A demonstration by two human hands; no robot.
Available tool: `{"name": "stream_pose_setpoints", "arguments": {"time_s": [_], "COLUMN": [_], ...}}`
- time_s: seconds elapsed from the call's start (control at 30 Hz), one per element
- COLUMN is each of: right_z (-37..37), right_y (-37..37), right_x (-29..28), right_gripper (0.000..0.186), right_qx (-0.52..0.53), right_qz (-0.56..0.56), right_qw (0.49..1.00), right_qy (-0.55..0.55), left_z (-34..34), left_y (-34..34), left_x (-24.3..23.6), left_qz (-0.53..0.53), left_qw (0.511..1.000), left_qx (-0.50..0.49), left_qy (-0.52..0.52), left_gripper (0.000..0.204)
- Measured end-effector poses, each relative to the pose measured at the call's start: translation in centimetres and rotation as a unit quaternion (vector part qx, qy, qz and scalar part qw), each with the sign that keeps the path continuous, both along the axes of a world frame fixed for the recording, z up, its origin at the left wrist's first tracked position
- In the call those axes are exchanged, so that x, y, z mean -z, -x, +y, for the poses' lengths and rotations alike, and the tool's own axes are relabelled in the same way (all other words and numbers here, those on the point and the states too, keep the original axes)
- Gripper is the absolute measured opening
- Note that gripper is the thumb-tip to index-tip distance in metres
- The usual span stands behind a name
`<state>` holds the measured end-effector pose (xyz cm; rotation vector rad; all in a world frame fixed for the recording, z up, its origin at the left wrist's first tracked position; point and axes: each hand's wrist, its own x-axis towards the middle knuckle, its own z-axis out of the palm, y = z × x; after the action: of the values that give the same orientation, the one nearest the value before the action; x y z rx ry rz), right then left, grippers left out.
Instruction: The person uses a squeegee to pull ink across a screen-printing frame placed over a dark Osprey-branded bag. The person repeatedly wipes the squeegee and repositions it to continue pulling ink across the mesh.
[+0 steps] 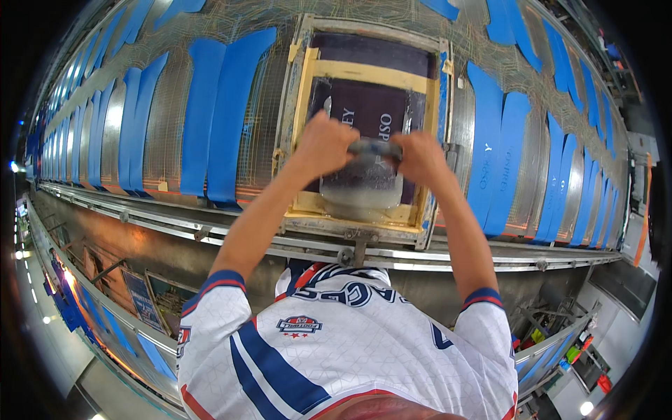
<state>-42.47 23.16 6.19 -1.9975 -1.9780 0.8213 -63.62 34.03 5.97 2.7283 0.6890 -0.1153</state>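
Hands (371, 150) grip squeegee (375, 148) on printing screen (364, 105).

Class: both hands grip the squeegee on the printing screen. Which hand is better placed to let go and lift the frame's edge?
Probably the left hand: it lies close beside the wooden frame edge. The right hand on the squeegee sits slightly farther from its side, so the margin is small.

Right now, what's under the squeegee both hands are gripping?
Under the squeegee, held by the left hand and right hand, lies the dark screen mesh with a whitish ink smear. Anything beneath the mesh is covered.
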Motion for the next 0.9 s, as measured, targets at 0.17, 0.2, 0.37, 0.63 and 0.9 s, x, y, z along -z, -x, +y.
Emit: {"name": "stream_pose_setpoints", "arguments": {"time_s": [0.17,0.2,0.37,0.63,0.9], "right_z": [10.4,11.8,9.8,-8.4,4.6], "right_y": [-6.2,-6.7,-5.6,3.8,-2.8], "right_x": [2.3,2.5,3.8,1.6,0.1], "right_gripper": [0.023,0.023,0.025,0.03,0.024], "right_qx": [0.021,0.029,0.049,-0.005,0.014], "right_qz": [-0.026,-0.027,-0.007,0.049,-0.009], "right_qw": [0.999,0.999,0.999,0.997,1.0], "right_qy": [-0.013,-0.001,-0.021,-0.065,0.002], "left_z": [10.7,11.8,9.8,-8.1,4.5], "left_y": [-6.5,-7.0,-6.1,4.6,-2.9], "left_x": [0.6,0.5,1.7,0.7,-0.3], "left_qz": [-0.006,-0.003,-0.025,-0.069,-0.016], "left_qw": [1.0,1.0,0.999,0.997,1.0], "left_qx": [-0.01,-0.016,-0.026,-0.015,0.003], "left_qy": [-0.021,-0.019,-0.04,0.032,-0.022], "left_gripper": [0.032,0.032,0.036,0.03,0.029]}}
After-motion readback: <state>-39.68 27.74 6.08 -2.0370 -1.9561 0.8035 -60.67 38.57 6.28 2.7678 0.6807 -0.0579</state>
